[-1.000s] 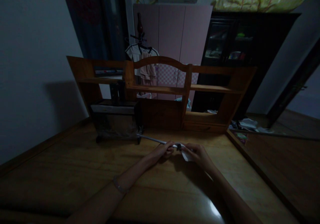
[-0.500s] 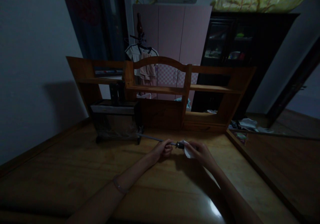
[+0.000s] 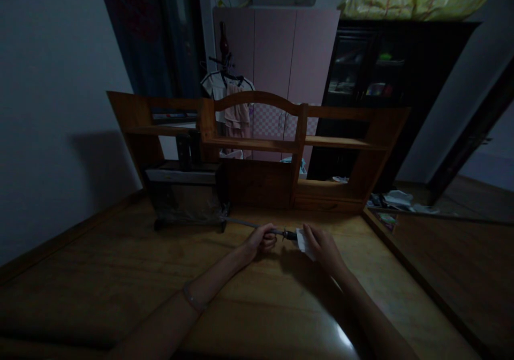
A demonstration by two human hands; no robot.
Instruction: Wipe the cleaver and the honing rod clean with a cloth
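Observation:
A thin metal rod with a dark end piece lies low over the wooden desk, running from the back left toward the middle. My left hand is closed around the rod near its dark end. My right hand holds a small white cloth or tissue pinched in its fingers, right at the rod's dark tip. Both forearms reach in from the bottom edge; a thin bracelet sits on the left wrist.
A wooden shelf unit stands across the back of the desk, with a dark boxy device under its left part. Behind are a pink wardrobe and a dark cabinet. Papers lie at the right.
My right hand with the white cloth has slid right along the rod toward its dark tip, uncovering that end. My left hand has kept its grip, shifting slightly left.

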